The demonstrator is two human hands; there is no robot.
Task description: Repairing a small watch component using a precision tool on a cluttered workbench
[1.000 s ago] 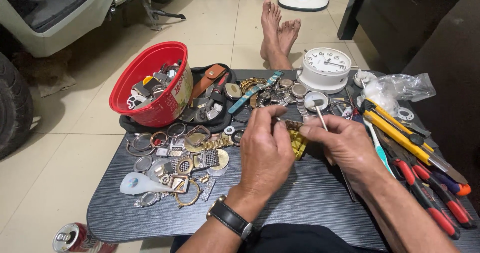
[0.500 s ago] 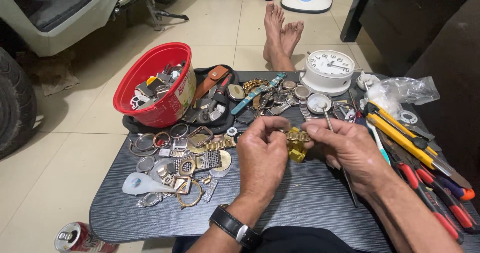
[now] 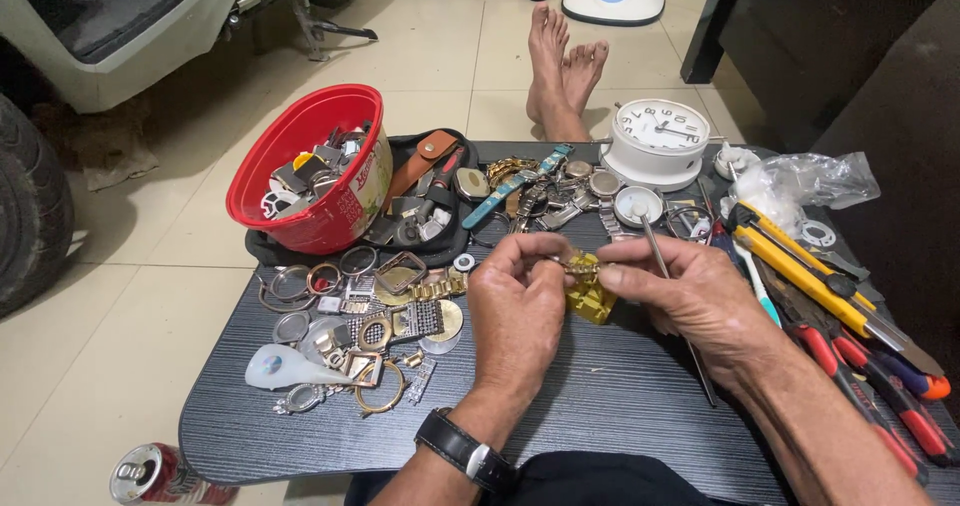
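Now your left hand and right hand both pinch a small gold watch piece above the tabletop; your right hand also holds a thin metal tool.

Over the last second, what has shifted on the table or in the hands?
Very little. Both hands drifted slightly up and left, toward the watch pile. The left hand and right hand keep their grip on the small gold piece; the thin metal tool stays in the right hand. The red bowl, white clock and tools have not moved.
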